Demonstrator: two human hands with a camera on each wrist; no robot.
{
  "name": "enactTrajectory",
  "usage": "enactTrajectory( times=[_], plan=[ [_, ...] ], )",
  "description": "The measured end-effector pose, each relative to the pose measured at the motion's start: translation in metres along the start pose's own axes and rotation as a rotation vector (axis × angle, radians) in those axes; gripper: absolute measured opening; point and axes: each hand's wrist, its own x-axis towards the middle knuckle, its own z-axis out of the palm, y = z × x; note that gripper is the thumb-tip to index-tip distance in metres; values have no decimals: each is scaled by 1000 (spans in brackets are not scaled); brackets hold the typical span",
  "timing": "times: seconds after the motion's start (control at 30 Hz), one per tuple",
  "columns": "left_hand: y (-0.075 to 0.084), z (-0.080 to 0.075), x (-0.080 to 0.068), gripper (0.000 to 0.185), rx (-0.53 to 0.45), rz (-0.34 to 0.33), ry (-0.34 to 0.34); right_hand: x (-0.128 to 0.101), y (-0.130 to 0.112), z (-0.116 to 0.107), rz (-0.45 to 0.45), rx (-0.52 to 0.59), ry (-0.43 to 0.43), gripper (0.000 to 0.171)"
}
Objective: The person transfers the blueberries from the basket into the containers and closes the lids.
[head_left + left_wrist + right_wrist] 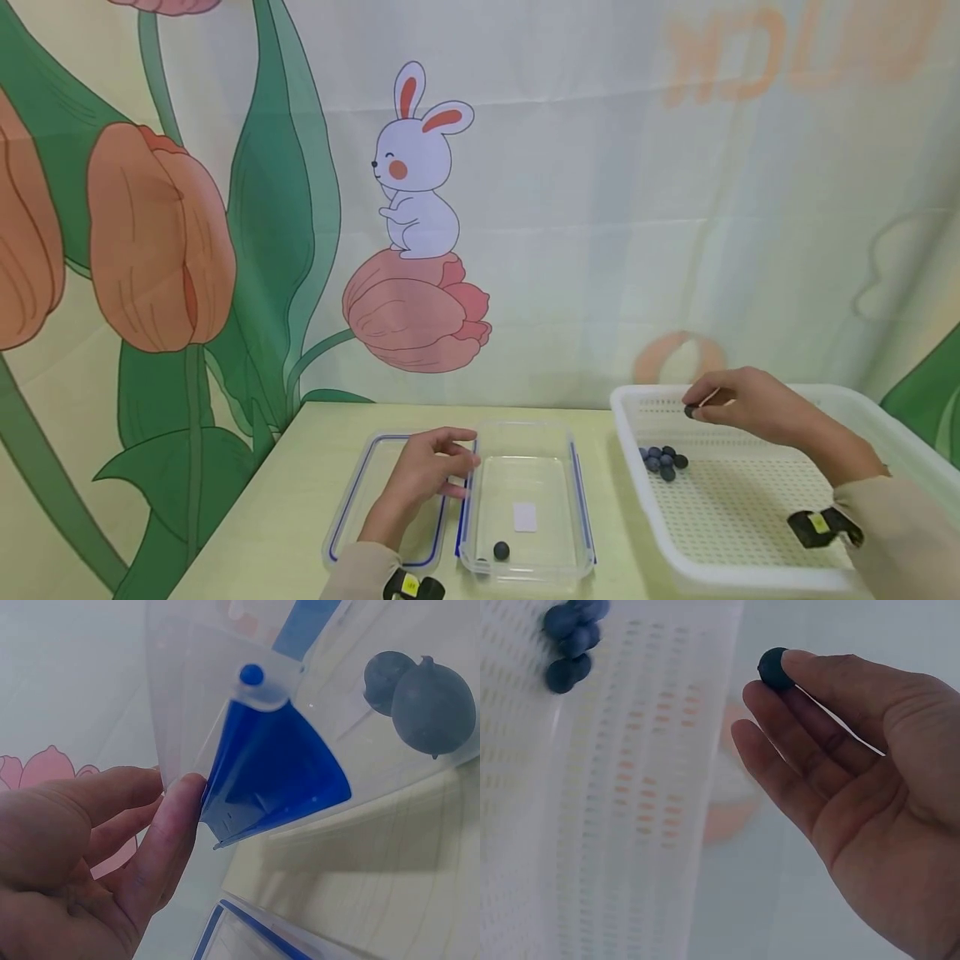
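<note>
My right hand [757,407] pinches one dark blueberry [775,669] between thumb and fingertips, above the back left of a white perforated basket [742,525]. Several blueberries [664,461] lie clustered inside against the basket's left wall. My left hand [431,467] touches the left side of a clear plastic box [547,483], its fingers lightly bent. In the left wrist view a fingertip rests at the box's blue clasp [277,772], which hangs folded outward. One blueberry [502,550] sits in the box's near left corner; in the left wrist view two dark round shapes [433,709] overlap there.
A clear lid with a blue seal [348,508] lies flat on the pale yellow table [270,533], left of the box and partly under my left arm. A printed curtain [555,250] hangs right behind the table. The basket's wall [633,467] stands to the box's right.
</note>
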Motion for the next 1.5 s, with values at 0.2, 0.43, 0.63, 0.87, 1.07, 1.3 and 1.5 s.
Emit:
enactTrajectory(
  times=[0.2, 0.43, 0.63, 0.87, 1.07, 1.3, 1.5],
  plan=[
    [-1, 0, 0, 40, 2, -8, 5, -8, -25, -5, 12, 17, 122, 19],
    [-1, 0, 0, 41, 8, -20, 15, -15, -59, -6, 12, 96, 187, 23],
    [-2, 0, 1, 41, 8, -17, 13, -19, -82, 3, -72, 147, 236, 21],
    [-2, 1, 1, 40, 11, -12, 8, -20, -102, 17, -80, 248, 255, 23],
    [0, 0, 1, 40, 12, -12, 1, -17, -113, 30, -78, 306, 220, 21],
    [0, 0, 1, 40, 14, -14, -5, -12, -122, 45, -85, 344, 140, 19],
    [-1, 0, 2, 41, 20, -3, -1, -6, -133, 58, -126, 398, 94, 17]
  ],
)
